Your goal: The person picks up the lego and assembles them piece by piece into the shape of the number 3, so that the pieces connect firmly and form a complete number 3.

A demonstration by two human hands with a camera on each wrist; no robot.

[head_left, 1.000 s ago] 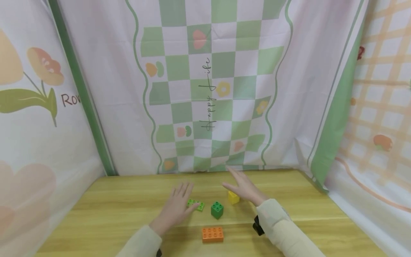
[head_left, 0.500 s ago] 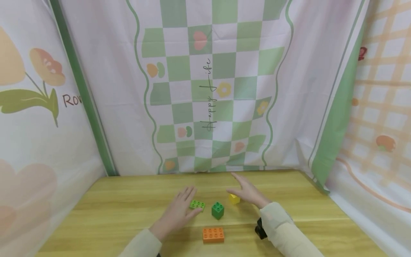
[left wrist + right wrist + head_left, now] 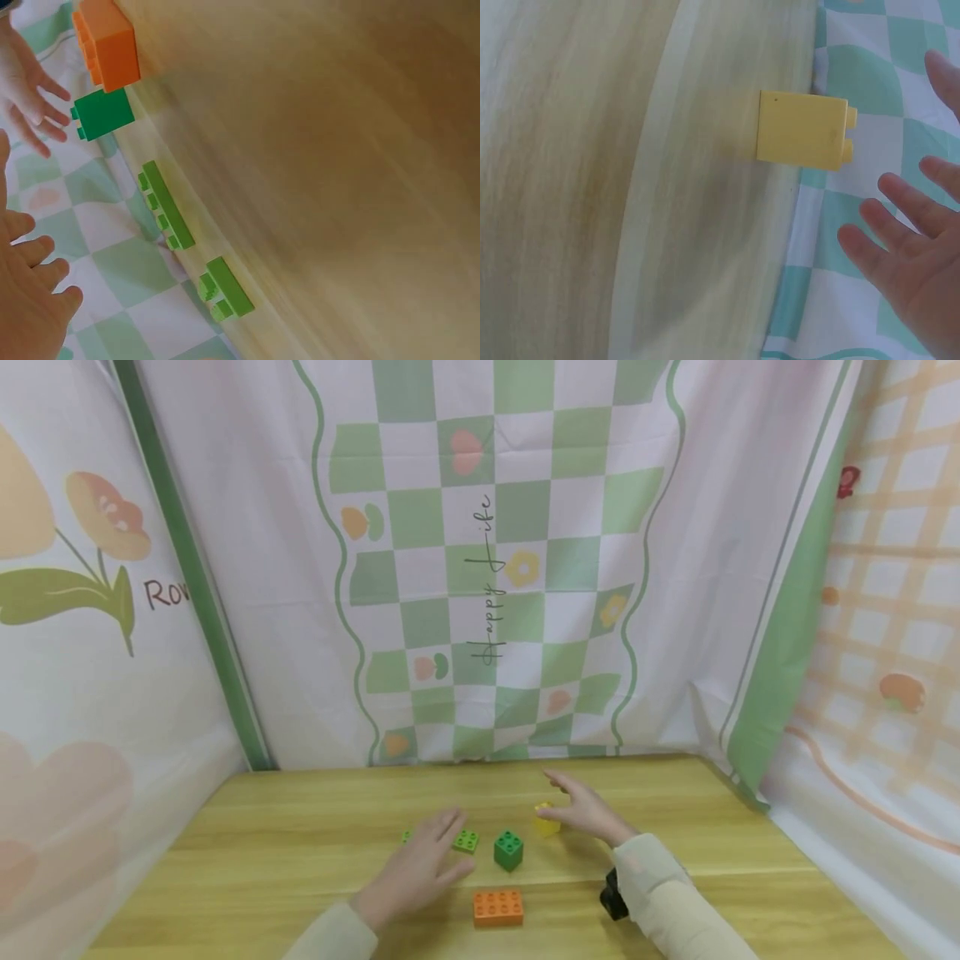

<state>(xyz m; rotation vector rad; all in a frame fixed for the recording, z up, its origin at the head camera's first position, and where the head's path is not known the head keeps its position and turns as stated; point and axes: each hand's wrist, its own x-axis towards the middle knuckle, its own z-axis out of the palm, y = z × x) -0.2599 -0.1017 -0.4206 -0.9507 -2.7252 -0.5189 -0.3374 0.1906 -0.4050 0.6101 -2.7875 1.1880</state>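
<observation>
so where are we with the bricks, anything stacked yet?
Nothing joined: the orange brick, dark green brick, two light green plates and yellow brick all lie apart. The left hand hovers over the plates, the right hand over the yellow brick; neither holds anything. All stacking remains.

Yellow brick on the table (open right hand nearby).

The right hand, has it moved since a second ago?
Yes. The right hand has dropped toward the table, closing over the yellow block.
</observation>
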